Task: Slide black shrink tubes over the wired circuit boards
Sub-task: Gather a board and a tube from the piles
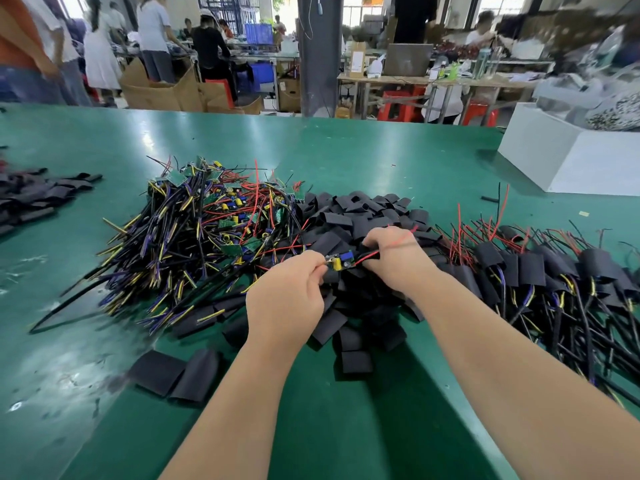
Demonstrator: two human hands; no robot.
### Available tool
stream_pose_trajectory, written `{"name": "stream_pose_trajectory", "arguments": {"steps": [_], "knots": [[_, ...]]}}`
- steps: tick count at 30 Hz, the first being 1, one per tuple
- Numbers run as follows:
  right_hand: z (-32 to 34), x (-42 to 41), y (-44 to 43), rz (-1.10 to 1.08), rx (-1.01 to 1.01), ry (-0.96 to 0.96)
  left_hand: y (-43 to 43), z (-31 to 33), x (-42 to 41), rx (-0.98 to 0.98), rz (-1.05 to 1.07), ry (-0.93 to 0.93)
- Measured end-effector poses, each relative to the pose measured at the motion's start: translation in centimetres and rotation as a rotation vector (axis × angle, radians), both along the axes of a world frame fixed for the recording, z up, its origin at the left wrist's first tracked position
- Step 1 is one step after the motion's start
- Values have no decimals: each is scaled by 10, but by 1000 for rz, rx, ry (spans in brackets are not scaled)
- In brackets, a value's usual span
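We had the small green circuit board with yellow and blue parts (341, 262) lying sideways between our hands, above the heap mid-way along the green table (311, 150), left hand (287, 289) pinching its wire end, right hand (391, 259) clenched round a black shrink tube (363, 250) right beside its other end.

Circuit board (341, 262) between left hand (287, 292) and right hand (394, 258) has yellow and blue components, red wire (369, 255). Shrink tubes (360, 209) beyond the right hand are black. Table (311, 427) is green.
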State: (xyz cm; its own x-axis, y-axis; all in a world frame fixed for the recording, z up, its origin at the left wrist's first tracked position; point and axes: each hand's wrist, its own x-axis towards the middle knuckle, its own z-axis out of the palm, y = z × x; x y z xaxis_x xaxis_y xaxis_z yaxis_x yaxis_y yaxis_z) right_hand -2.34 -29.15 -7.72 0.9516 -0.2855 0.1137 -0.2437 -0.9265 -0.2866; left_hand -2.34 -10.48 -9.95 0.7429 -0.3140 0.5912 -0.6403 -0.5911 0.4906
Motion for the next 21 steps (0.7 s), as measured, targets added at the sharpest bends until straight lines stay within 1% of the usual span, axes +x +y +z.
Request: {"name": "stream_pose_trajectory", "arguments": {"steps": [3, 5, 7, 8, 9, 10, 11, 13, 15, 16, 17, 19, 21], "knots": [[3, 8, -3, -14, -62, 4, 0, -1, 1, -33, 18, -34], [6, 8, -4, -38, -99, -39, 0, -1, 2, -78, 12, -38], [9, 0, -4, -59, -123, -164, 2, -1, 3, -134, 16, -35], [9, -7, -4, -56, -120, -263, 3, 0, 4, -157, 21, -35], [10, -14, -3, -51, -69, -380, 4, 0, 4, -175, 21, -36], [10, -23, -3, -60, 46, -493, 4, 0, 4, -195, 14, -42], [10, -32, -1, -93, 236, -570, 5, 0, 4, -221, -2, -46], [11, -50, 1, -167, 745, -652, 5, 0, 5, -290, -55, -39], [11, -66, 4, -181, 1272, -688, 5, -1, 6, -352, -121, -29], [9, -73, 5, -169, 1512, -690, 5, -2, 6, -376, -152, -26], [8, -78, 5, -165, 1706, -705, 5, -2, 7, -395, -179, -21], [5, -86, 6, -191, 1976, -779, 5, -3, 7, -416, -213, -10], [4, -91, 8, -217, 2184, -894, 5, -3, 8, -419, -237, -5]]}}
